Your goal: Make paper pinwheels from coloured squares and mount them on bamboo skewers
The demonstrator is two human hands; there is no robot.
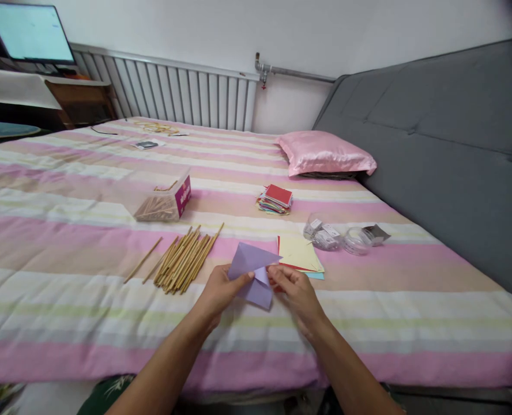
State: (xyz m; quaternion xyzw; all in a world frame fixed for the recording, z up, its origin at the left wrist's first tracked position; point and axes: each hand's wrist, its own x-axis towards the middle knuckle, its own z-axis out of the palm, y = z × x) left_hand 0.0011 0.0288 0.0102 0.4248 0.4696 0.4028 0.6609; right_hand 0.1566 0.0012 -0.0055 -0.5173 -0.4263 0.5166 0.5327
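Observation:
A sheet of purple paper (249,259), cut or folded into pointed flaps, is held just above the bed. My left hand (225,288) pinches its left side, with the thumb lying on top. On the right, my right hand (297,288) has its thumb and fingertips closed on a flap of the same paper. Just beyond my right hand lies a small stack of coloured paper sheets (299,253), cream on top with red and blue edges showing. Left of my left hand rests a bundle of thin wooden sticks (184,262).
A clear plastic box (158,202) with sticks inside stands behind the bundle. Further back is a pile of small coloured papers (277,197). Clear round containers (325,233) lie at the right. A pink pillow (325,153) sits by the grey headboard (437,132).

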